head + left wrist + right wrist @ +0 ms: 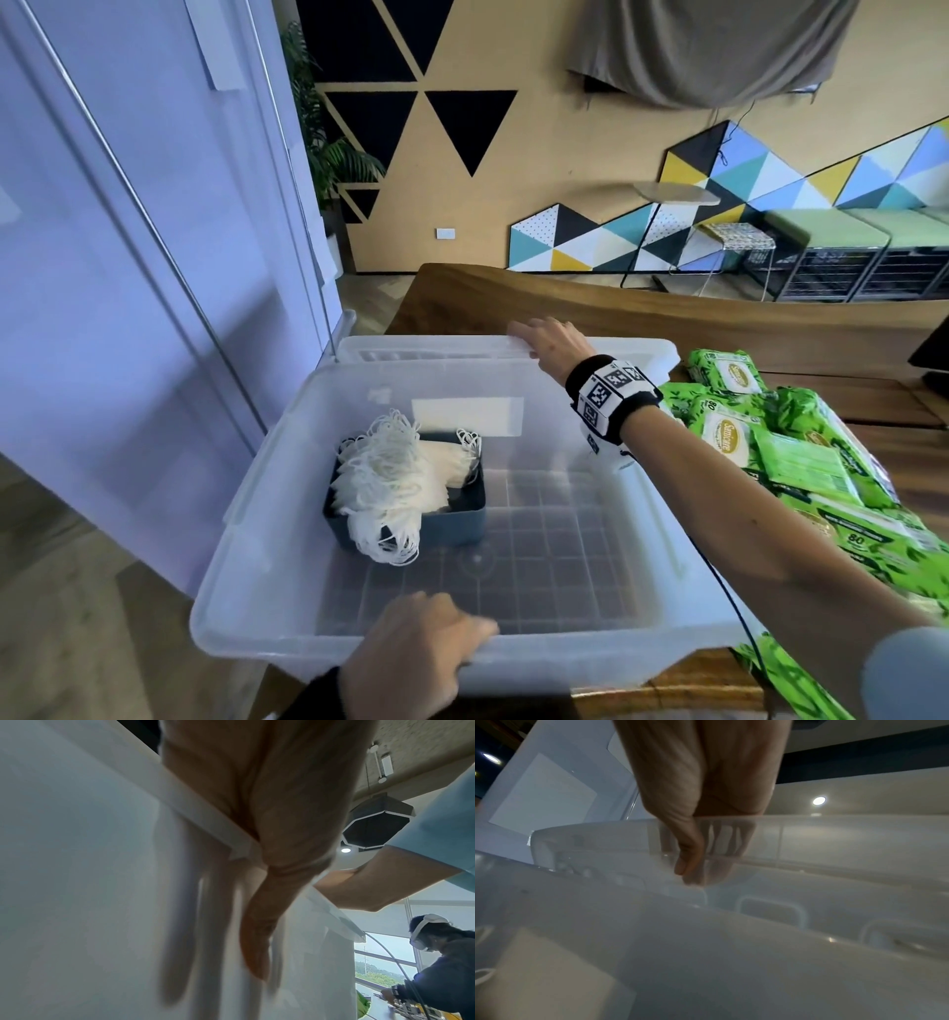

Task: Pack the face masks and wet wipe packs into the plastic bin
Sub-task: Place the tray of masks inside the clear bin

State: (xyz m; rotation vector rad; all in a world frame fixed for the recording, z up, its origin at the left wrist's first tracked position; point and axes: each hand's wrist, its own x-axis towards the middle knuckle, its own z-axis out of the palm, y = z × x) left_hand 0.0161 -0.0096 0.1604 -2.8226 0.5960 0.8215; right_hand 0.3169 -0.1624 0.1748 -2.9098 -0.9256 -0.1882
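Although both hands are on the plastic bin (683, 519), neither holds any item to be packed. The bin stands on the wooden table (667, 313), its long axis running left to right across the person, with its lid (462, 349) lying just behind the far wall. To the bin's right, touching or just beside its right wall, lies the heap of green wet wipe packs (801, 462); these are still outside the bin. Inside, toward the far left, sits a dark blue tray (462, 519) holding the bundle of white face masks (390, 483), whose ear loops spill over the tray's near edge. The right hand (549, 342) is clearly the nearer one to the wipe packs, which lie to its right and toward the person. It grips the far rim: the right wrist view shows the fingers (718, 850) curled over the translucent edge. The left hand (416, 652) clasps the near rim, fingers (177, 953) hooked down inside the wall and the thumb (259, 943) outside. In my judgement, the coming move requires the right hand to release the rim and reach rightward.
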